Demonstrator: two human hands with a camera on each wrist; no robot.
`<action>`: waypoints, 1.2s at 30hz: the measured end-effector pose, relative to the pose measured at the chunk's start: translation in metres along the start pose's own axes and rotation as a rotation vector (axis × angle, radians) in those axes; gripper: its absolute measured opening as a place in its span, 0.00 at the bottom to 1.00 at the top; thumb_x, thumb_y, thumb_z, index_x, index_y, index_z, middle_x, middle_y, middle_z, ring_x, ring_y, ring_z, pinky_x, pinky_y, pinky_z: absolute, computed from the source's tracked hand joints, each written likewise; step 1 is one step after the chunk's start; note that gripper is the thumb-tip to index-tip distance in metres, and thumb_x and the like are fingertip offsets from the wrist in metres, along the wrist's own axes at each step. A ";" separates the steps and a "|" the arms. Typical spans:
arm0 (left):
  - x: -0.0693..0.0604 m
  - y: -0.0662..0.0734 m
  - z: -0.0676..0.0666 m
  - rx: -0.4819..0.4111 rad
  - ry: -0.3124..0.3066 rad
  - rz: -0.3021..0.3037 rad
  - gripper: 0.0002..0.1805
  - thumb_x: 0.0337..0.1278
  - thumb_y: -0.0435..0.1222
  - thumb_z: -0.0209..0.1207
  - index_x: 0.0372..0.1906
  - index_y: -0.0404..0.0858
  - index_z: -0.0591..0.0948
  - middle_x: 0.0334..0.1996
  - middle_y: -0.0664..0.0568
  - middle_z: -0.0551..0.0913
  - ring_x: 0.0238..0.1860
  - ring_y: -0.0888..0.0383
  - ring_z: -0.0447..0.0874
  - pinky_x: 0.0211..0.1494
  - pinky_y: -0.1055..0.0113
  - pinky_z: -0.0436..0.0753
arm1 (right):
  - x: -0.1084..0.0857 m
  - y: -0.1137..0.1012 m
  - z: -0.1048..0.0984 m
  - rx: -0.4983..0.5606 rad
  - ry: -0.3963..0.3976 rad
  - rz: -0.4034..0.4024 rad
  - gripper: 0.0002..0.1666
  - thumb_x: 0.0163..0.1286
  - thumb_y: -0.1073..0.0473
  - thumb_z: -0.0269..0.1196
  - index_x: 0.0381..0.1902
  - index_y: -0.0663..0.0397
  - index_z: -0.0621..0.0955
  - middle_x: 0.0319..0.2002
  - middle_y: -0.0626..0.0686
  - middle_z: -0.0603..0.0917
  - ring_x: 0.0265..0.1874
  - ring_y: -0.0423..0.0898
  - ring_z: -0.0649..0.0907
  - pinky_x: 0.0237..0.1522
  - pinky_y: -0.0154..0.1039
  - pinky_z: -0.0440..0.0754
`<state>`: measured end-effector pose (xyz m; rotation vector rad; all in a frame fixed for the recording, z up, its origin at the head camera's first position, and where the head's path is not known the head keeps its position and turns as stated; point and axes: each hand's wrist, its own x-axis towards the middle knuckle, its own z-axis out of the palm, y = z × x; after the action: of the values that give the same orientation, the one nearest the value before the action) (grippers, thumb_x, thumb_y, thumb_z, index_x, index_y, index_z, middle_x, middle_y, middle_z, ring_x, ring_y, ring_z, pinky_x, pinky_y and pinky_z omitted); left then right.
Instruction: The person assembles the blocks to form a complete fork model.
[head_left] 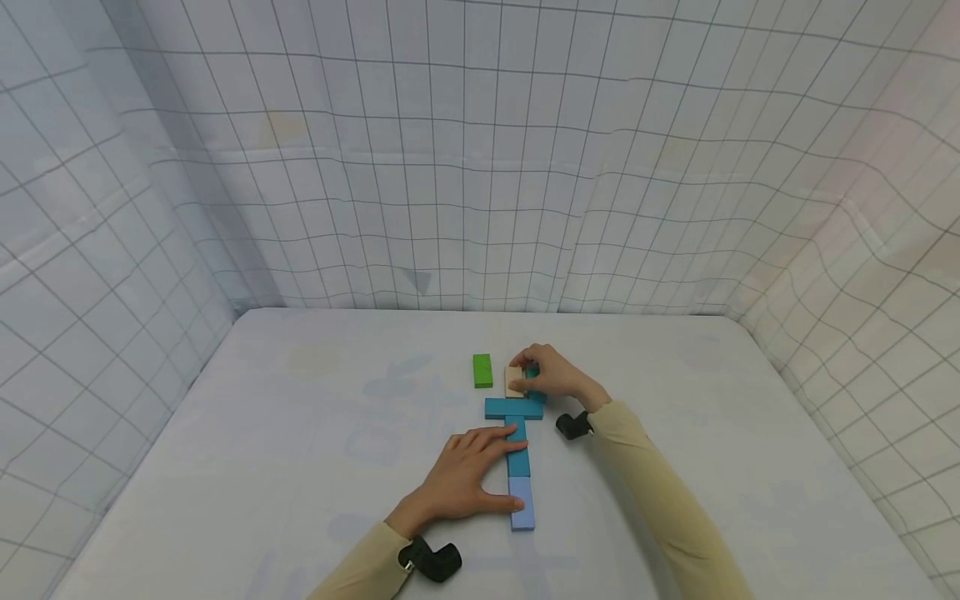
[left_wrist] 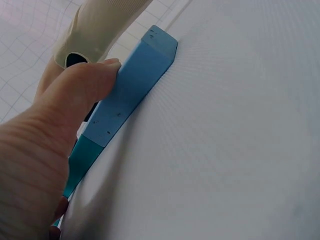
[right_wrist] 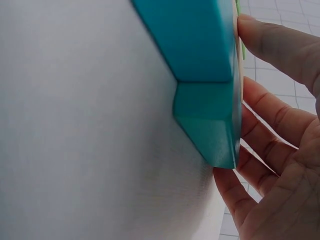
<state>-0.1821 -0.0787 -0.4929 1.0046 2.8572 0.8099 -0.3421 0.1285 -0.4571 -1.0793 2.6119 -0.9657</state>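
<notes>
Several flat wooden blocks lie in a T shape on the table. A light blue block (head_left: pixel 522 504) forms the stem's near end, joined to teal blue blocks (head_left: pixel 517 463), with a blue crossbar block (head_left: pixel 495 408) at the top. My left hand (head_left: pixel 465 479) rests over the stem, fingers extended; its thumb (left_wrist: pixel 97 80) lies on the light blue block and its fingertips touch the blue ones. Beyond the crossbar, my right hand (head_left: pixel 555 372) pinches a cream block (head_left: pixel 513 382) between thumb and fingers. A teal block (head_left: pixel 537 397) beside it is partly hidden under that hand.
A green block (head_left: pixel 482 371) lies to the left of the cream one. White cloth covers the table (head_left: pixel 300 433), and grid-patterned sheets (head_left: pixel 450 167) hang around its back and sides. Black wrist cameras (head_left: pixel 438 561) are strapped to both wrists.
</notes>
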 end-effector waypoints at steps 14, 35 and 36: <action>0.000 0.000 0.000 0.000 -0.007 -0.007 0.44 0.47 0.71 0.53 0.70 0.59 0.65 0.71 0.63 0.56 0.68 0.57 0.55 0.59 0.51 0.61 | -0.002 -0.002 0.001 -0.034 -0.007 0.008 0.22 0.62 0.54 0.68 0.48 0.62 0.81 0.41 0.53 0.78 0.43 0.49 0.74 0.48 0.45 0.72; -0.001 0.000 -0.001 0.011 -0.010 -0.006 0.43 0.47 0.70 0.54 0.70 0.59 0.65 0.71 0.63 0.56 0.67 0.56 0.56 0.58 0.51 0.62 | -0.007 -0.007 0.006 -0.070 0.016 0.025 0.26 0.62 0.54 0.67 0.53 0.66 0.79 0.44 0.56 0.78 0.44 0.50 0.75 0.49 0.45 0.73; -0.001 0.000 -0.001 0.011 -0.010 -0.006 0.43 0.47 0.70 0.53 0.70 0.59 0.65 0.71 0.63 0.56 0.67 0.56 0.56 0.58 0.52 0.62 | -0.007 -0.007 0.006 -0.071 0.017 0.032 0.26 0.62 0.54 0.67 0.53 0.66 0.79 0.45 0.57 0.78 0.46 0.51 0.75 0.50 0.46 0.73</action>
<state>-0.1819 -0.0795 -0.4920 0.9979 2.8581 0.7865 -0.3303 0.1267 -0.4576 -1.0459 2.6873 -0.8853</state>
